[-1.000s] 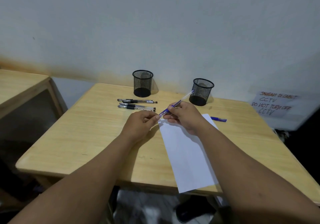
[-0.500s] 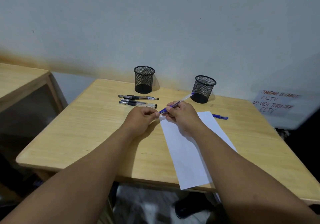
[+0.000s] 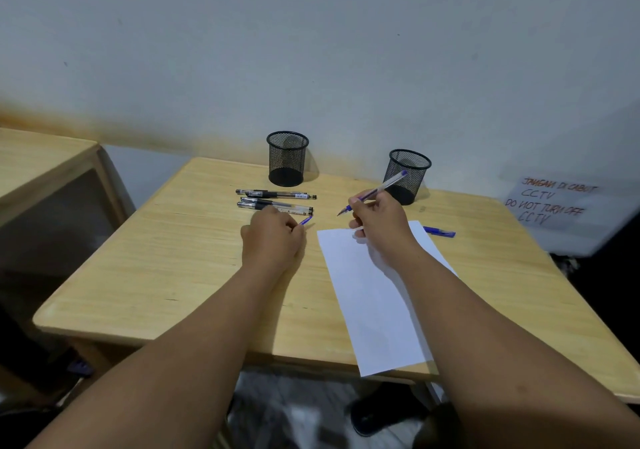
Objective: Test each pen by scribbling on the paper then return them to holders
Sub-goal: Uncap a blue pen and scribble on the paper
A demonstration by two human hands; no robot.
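Furthest left on your pale wooden surface (image 3: pixel 166 261) lie three clear-barrelled pens with black grips (image 3: pixel 275 199), side by side and capped, just in front of the left black wire-mesh holder (image 3: pixel 287 158) by the wall. Your left hand (image 3: pixel 272 240) rests on the surface near those pens, fingers curled, pinching a small blue pen cap (image 3: pixel 306 220) that pokes out towards the right. Your right hand (image 3: pixel 379 221) is above the top edge of the white sheet of paper (image 3: pixel 374 306), fingers closed round an uncapped blue pen with a clear barrel (image 3: pixel 375 191); its tip points left and down, clear of the paper, and its back end crosses in front of the right black wire-mesh holder (image 3: pixel 408 174). Another blue pen (image 3: pixel 439 231) lies on the surface just beside the paper's right edge. Further right a handwritten CCTV notice (image 3: pixel 550 202) is fixed to the wall.
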